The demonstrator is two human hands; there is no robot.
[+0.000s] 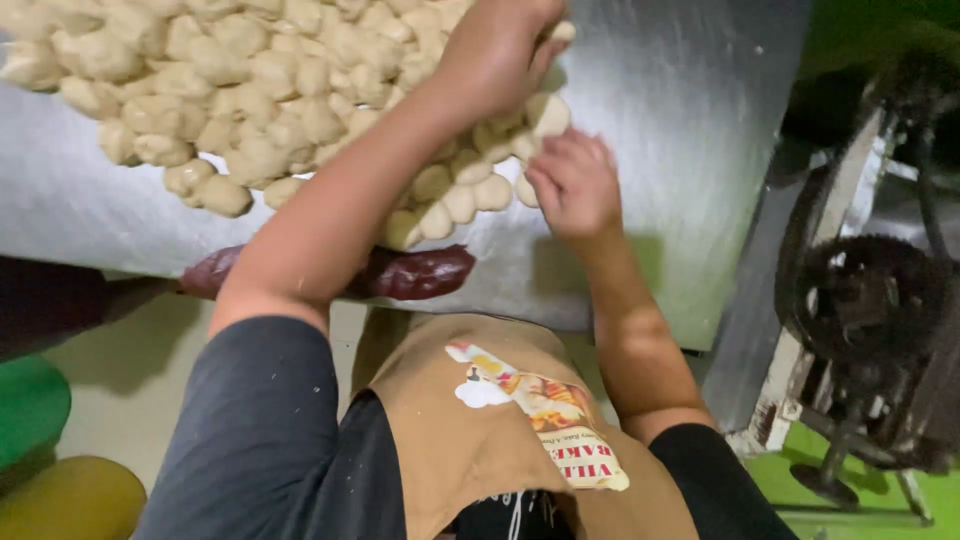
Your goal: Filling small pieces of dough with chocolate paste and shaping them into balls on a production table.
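Two bare hands work at a heap of pale, rounded dough pieces (270,90) on a steel table (660,150).
Nearest, the right hand (575,185) pinches one piece at the heap's edge; beyond, the left hand (495,50) curls over several more. Judged step: separating pieces; next needs a gentle, clean lift.

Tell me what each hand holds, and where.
Left hand closes over dough pieces at the pile's edge; its grip is hidden. Right hand touches pieces there, holding nothing visible.
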